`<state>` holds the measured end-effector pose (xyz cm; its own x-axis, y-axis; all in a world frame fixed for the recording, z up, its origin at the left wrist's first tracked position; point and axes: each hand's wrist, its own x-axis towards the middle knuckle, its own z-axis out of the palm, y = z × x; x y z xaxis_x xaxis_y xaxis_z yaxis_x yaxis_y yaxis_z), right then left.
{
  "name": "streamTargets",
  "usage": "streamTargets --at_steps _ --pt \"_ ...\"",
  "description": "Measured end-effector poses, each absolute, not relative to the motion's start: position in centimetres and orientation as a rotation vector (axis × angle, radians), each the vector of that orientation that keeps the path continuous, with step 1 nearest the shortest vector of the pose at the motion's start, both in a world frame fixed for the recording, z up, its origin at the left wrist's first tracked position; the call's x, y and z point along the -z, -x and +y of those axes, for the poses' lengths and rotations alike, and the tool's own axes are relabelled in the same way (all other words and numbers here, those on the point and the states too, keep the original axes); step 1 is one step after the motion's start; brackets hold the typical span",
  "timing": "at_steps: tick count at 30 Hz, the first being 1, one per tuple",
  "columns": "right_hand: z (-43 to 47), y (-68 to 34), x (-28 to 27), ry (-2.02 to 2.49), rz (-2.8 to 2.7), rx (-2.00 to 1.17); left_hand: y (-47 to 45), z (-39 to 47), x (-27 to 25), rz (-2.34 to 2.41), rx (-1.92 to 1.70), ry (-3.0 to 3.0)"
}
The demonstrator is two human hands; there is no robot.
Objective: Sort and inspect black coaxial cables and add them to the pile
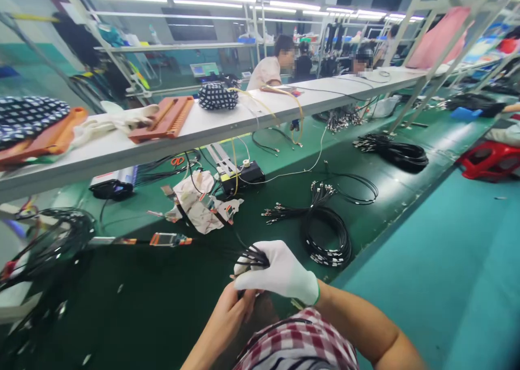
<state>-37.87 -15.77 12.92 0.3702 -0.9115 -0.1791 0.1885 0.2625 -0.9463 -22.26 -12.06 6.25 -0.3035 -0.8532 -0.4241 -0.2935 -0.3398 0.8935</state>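
Observation:
My right hand [280, 272], in a white glove, is closed around a bundle of black cables [255, 256] close to my body, above the dark green bench. Directly below it, my bare left hand [232, 311] has its fingers bent together, near the lower side of the bundle. What those fingers pinch is hidden by the glove. Right of my hands lies a coiled bundle of black cables [328, 234] with white labels and metal connector ends. Left of them, a small orange and white device [167, 240] lies in line with a cable.
A white crumpled cloth bundle [199, 202] with small devices strapped on sits beyond my hands, near a black box [244, 177]. Overhead, a shelf [244, 115] carries orange racks [164, 118]. More cable coils [394, 152] lie farther right; co-workers sit behind the shelf.

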Motion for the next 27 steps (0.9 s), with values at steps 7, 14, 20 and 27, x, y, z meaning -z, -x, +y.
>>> streamTargets --at_steps 7,14,20,27 --pt "-15.7 37.7 -13.0 0.983 0.865 0.896 22.2 -11.5 -4.8 -1.39 1.586 -1.612" --pt "-16.0 38.6 -13.0 1.113 0.861 0.918 21.4 -12.7 -8.2 -1.206 1.625 -1.412" --pt "-17.3 41.8 -11.7 1.123 0.803 0.957 18.1 -15.0 -15.7 -0.935 1.401 -1.027" --pt "-17.5 41.5 -10.7 1.122 0.691 0.683 20.9 -17.4 -17.6 -1.113 1.528 -1.057"
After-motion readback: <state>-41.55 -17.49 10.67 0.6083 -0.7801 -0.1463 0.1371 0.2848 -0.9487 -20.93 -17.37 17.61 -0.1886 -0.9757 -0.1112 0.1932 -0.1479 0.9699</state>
